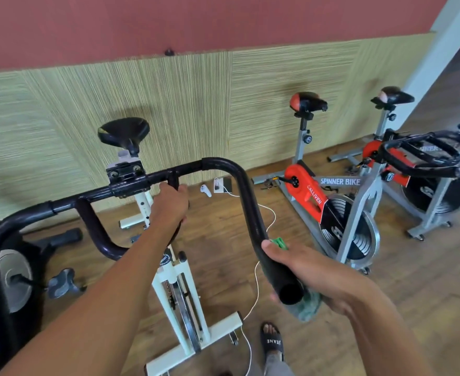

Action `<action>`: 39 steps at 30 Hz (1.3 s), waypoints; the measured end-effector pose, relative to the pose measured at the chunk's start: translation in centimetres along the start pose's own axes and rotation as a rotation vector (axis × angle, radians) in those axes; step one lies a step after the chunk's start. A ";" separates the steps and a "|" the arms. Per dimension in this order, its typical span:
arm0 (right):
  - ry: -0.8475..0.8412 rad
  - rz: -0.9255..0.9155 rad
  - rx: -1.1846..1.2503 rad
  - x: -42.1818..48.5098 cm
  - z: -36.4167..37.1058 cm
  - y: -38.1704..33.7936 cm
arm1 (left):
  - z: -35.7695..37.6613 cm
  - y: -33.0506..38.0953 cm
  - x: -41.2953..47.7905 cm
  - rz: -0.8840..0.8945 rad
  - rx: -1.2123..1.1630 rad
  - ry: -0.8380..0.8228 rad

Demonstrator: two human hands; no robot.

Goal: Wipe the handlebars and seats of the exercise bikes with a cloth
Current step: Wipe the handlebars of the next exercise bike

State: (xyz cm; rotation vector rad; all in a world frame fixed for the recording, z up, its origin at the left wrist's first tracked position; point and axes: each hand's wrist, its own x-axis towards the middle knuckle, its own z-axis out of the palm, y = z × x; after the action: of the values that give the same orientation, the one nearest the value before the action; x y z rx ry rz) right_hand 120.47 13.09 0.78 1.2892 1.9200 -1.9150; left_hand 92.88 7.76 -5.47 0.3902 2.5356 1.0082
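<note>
The right hand [312, 270] is gripping the near end of the black curved tubular handlebar [247, 196] of the white-framed exercise bike [161, 291], pressing a green cloth [308, 308] around the tube. The left hand [169, 204] is curling tightly round the bar's inner loop, and the black padded seat [124, 130] is standing beyond, near the wall.

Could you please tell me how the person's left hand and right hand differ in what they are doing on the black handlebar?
The left hand grips the handlebar's inner bar near the middle, while the right hand grips its open near end. The left hand is bare on the metal; the right hand holds a green cloth against the tube. Both are curled round the same black handlebar.
</note>
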 end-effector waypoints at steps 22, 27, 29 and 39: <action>-0.261 -0.255 0.591 7.3 2.2 -9.0 | 1.3 2.6 -11.2 0.135 -1.355 -0.533; -0.199 -0.336 0.446 9.2 2.4 -10.3 | 1.0 4.0 -10.6 0.042 -1.426 -0.357; -0.177 -0.394 0.272 9.8 2.0 -10.5 | 1.3 4.4 -10.3 -0.014 -1.478 -0.327; 0.091 -0.665 -0.667 18.8 -3.7 -15.1 | 4.9 5.2 -6.6 -0.515 -1.518 -0.092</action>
State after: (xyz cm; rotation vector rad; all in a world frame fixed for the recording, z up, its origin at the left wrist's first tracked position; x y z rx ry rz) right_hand 100.90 27.59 0.90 0.5860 2.9270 -1.1705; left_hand 101.49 11.78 -3.43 -0.5891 1.0567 2.1100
